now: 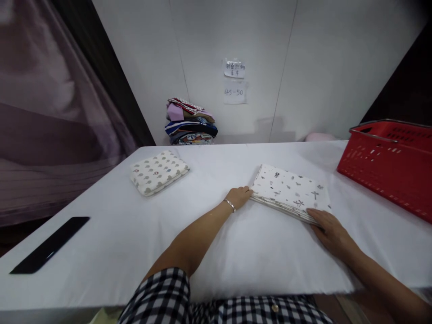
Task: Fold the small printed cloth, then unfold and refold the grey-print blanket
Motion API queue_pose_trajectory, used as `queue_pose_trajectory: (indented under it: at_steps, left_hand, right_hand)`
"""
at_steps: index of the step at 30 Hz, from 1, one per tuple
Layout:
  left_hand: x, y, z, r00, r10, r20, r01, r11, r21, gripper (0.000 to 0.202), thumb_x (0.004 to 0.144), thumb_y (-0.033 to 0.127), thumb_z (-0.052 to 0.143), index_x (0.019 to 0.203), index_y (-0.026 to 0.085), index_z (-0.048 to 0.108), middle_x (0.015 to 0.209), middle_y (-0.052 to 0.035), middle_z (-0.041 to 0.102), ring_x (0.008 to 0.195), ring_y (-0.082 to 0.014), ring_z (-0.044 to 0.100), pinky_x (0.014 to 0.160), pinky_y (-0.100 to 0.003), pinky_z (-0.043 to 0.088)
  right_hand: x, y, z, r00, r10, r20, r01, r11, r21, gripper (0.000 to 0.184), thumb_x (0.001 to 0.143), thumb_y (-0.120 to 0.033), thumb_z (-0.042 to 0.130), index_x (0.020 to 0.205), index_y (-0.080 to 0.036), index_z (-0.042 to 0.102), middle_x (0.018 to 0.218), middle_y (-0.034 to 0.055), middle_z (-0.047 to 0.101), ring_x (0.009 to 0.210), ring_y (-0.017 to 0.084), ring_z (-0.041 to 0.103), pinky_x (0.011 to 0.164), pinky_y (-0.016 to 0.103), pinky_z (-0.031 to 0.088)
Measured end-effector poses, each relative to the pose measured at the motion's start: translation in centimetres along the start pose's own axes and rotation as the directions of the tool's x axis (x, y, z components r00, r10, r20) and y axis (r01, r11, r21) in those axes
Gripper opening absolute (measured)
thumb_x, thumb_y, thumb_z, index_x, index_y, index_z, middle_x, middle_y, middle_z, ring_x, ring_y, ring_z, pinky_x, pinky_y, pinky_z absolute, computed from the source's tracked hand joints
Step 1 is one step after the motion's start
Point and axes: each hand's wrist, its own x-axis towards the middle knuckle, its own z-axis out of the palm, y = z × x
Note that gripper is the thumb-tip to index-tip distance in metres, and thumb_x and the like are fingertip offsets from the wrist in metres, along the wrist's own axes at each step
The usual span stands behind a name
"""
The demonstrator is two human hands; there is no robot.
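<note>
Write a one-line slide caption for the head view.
Left hand and right hand touch a folded star-print cloth on a white table, between a grey-print folded cloth and a red basket.

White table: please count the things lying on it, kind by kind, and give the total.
Folded cloths: 2 (patterned cloth, dotted cloth)
Red basket: 1
Black flat bar: 1
Total: 4

A folded grey-patterned cloth (159, 172) is laid on the white table (111, 234) at the left, and a flat black strip (50, 244) is seen near the left edge. A red plastic basket (388, 173) is set at the right. Folded fabrics (191, 122) are stacked against the wall, near two paper notes (234, 81).
</note>
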Motion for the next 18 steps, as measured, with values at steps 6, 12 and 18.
queue_pose_trajectory:
  at_steps: [6, 12, 18]
  left_hand:
    - [0.4, 0.0, -0.6, 0.996, 0.009, -0.087, -0.006, 1.0, 0.027, 0.025, 0.09, 0.015, 0.035, 0.107, 0.022, 0.051, 0.119, -0.0063, 0.051, 0.099, -0.0175, 0.05, 0.064, -0.027, 0.044]
    - [0.5, 0.5, -0.2, 0.983, -0.038, -0.181, 0.039, 0.999, 0.003, 0.024, 0.09, 0.015, 0.035, 0.105, 0.021, 0.052, 0.118, -0.0052, 0.051, 0.099, -0.017, 0.05, 0.068, -0.027, 0.045]
    - [0.1, 1.2, -0.4, 0.997, -0.058, -0.059, 0.056, 0.998, -0.032, 0.025, 0.085, 0.01, 0.038, 0.101, 0.02, 0.054, 0.11, -0.0049, 0.054, 0.09, -0.0164, 0.053, 0.064, -0.027, 0.045]
  right_hand:
    - [-0.1, 0.3, 0.2, 0.998, -0.057, -0.019, 0.056, 0.998, -0.04, 0.044, 0.086, -0.025, 0.044, 0.129, -0.021, 0.041, 0.119, 0.0105, 0.058, 0.108, 0.025, 0.054, 0.092, 0.045, 0.043]
    - [-0.3, 0.4, 0.4, 0.996, -0.074, -0.04, 0.072, 0.996, -0.058, 0.044, 0.086, -0.025, 0.044, 0.13, -0.02, 0.041, 0.118, 0.0109, 0.058, 0.109, 0.025, 0.053, 0.092, 0.045, 0.043]
    - [-0.3, 0.4, 0.3, 0.997, -0.078, -0.03, 0.076, 0.996, -0.049, 0.046, 0.086, -0.024, 0.044, 0.131, -0.021, 0.039, 0.119, 0.0107, 0.057, 0.109, 0.025, 0.053, 0.093, 0.044, 0.042]
